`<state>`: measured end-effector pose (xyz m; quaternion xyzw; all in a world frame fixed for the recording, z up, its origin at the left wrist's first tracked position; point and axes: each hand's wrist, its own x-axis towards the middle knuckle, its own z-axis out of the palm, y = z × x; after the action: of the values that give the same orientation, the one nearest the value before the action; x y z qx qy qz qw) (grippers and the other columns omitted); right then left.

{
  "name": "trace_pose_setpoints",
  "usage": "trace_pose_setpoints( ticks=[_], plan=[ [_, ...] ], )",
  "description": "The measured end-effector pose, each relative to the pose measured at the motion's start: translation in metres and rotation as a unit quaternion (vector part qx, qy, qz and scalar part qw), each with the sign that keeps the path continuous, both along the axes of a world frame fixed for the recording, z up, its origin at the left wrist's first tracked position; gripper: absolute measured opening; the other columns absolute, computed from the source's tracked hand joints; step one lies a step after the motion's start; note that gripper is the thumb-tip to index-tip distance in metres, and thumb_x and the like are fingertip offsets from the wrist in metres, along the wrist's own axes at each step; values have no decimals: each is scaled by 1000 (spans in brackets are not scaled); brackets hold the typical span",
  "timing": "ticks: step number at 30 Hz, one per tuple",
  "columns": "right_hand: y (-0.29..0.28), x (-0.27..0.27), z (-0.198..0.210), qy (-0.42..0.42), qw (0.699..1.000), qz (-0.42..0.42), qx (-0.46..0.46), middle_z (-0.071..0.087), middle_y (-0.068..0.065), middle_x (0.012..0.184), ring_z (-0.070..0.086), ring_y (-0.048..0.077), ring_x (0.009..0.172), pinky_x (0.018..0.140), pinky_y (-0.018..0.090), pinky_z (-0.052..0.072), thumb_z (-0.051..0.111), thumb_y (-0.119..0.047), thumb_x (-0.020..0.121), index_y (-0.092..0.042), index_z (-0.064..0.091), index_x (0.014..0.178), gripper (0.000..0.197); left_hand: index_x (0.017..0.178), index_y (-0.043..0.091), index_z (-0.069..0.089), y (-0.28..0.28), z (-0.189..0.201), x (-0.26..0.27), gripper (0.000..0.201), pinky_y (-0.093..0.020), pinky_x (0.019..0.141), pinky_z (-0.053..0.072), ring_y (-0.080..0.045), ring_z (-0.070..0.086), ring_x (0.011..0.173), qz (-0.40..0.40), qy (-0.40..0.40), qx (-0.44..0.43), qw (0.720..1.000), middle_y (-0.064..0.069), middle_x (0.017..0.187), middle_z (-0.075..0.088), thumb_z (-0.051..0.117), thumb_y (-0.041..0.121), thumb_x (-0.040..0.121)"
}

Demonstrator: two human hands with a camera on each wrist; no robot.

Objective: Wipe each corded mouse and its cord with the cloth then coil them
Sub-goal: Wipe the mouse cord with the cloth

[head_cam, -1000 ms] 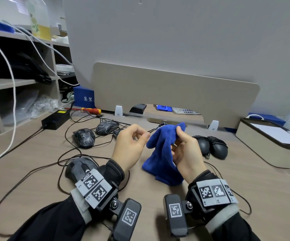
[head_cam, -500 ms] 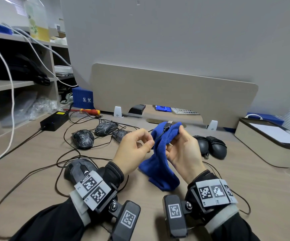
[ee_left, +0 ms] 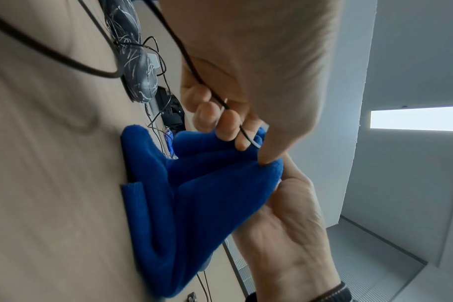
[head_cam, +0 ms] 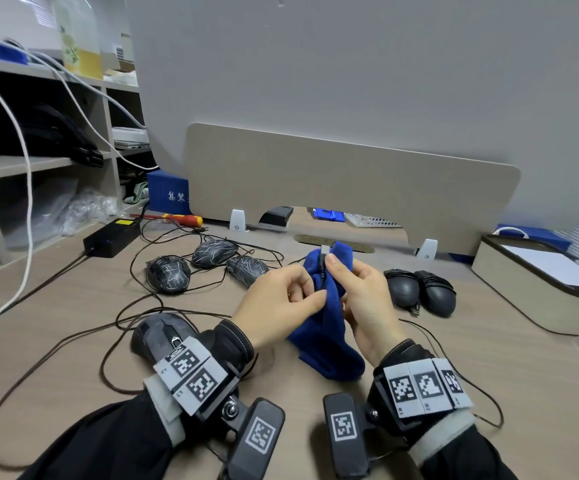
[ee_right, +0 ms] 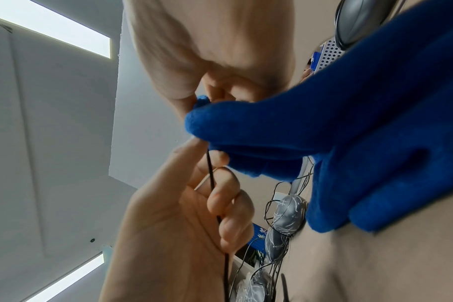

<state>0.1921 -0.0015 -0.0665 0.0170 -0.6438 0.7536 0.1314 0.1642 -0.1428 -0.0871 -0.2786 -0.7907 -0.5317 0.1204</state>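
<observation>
Desk (head_cam: 489, 375) cluttered, loose mice at 10 o'clock. Right hand (head_cam: 364, 306) pinches cloth (head_cam: 329, 348) around cord (ee_left: 194, 73) near its plug (head_cam: 323, 253); left hand (head_cam: 277, 306) curls round cord. Risk: plug slips free, so coiling tangles with neighbouring cords.

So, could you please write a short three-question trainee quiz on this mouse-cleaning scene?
1. True or false: the silver USB plug sticks out above the blue fleece cloth.
2. Which hand pinches the thin black cord? A left hand B right hand
3. Fill in: the two plain dark coiled mice lie to the person's ____.

Key: 1 true; 2 A; 3 right.
</observation>
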Motion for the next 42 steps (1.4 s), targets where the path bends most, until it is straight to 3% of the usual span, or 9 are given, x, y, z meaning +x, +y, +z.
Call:
trace_pose_setpoints(
  ticks=[6, 13, 17, 23, 26, 29, 33, 39, 42],
  plan=[
    [-1, -3, -8, -23, 999, -28, 4, 70, 13, 79, 60, 24, 68, 55, 29, 44, 67, -17, 93, -10, 76, 88, 13, 84, 22, 57, 1, 2, 3, 17, -27, 57, 41, -7, 45, 50, 18, 14, 17, 1000, 7, 55, 55, 71, 24, 75],
    [1, -6, -12, -34, 999, -41, -6, 65, 19, 80, 57, 30, 74, 68, 40, 46, 74, -16, 87, 3, 73, 91, 19, 76, 13, 64, 3, 0, 0, 10, -17, 57, 36, -2, 45, 49, 52, 29, 8, 998, 9, 54, 54, 71, 8, 82],
    [4, -5, -9, -37, 998, -19, -44, 70, 19, 82, 66, 26, 67, 61, 37, 57, 66, -15, 94, 3, 73, 99, 20, 76, 5, 67, 1, 2, 0, 8, -12, 54, 32, -4, 43, 49, 72, 34, 40, 996, 2, 54, 54, 66, 2, 83],
    [1, -7, -5, -55, 994, -8, -98, 53, 12, 70, 44, 18, 47, 42, 22, 35, 57, -28, 99, -1, 65, 96, 28, 73, 6, 66, 2, 2, -4, 13, -16, 54, 36, -7, 43, 50, 91, 9, 79, 993, -18, 61, 62, 65, 2, 85],
    [-1, -2, 2, -56, 985, 68, -147, 60, 13, 80, 46, 16, 47, 41, 22, 34, 49, -31, 101, -3, 62, 99, 31, 72, 4, 65, 2, 0, -6, 13, -23, 55, 40, -12, 47, 53, 81, -8, 103, 991, -23, 66, 65, 64, 3, 84],
    [-1, -1, -1, -32, 992, 80, -91, 61, 15, 79, 48, 17, 50, 42, 23, 37, 50, -25, 102, -1, 60, 101, 26, 75, 3, 67, 3, -1, -5, 18, -31, 56, 43, -17, 52, 57, 49, -19, 107, 993, -24, 69, 66, 58, 19, 77],
    [1, -1, -5, -3, 999, 22, 23, 57, 8, 68, 44, 13, 47, 41, 23, 34, 62, -26, 97, 1, 69, 101, 28, 74, 0, 65, 5, -1, -1, 24, -26, 56, 37, -10, 42, 55, 17, 18, 60, 998, -23, 66, 60, 55, 22, 77],
    [-1, -1, -3, -32, 998, -55, 27, 44, -3, 48, 36, 9, 37, 36, 19, 28, 57, -39, 99, -20, 62, 54, 49, 73, 4, 64, 11, 0, 7, 22, -28, 57, 40, -14, 46, 57, -19, 21, 56, 998, -21, 65, 59, 53, 22, 79],
    [1, -3, -5, -28, 999, -23, 11, 48, 3, 56, 40, 12, 42, 39, 21, 32, 55, -38, 101, -12, 63, 74, 39, 74, 6, 65, 10, -2, 4, 22, -34, 61, 47, -30, 53, 59, -2, 16, 65, 998, -19, 66, 63, 54, 24, 80]
  ],
)
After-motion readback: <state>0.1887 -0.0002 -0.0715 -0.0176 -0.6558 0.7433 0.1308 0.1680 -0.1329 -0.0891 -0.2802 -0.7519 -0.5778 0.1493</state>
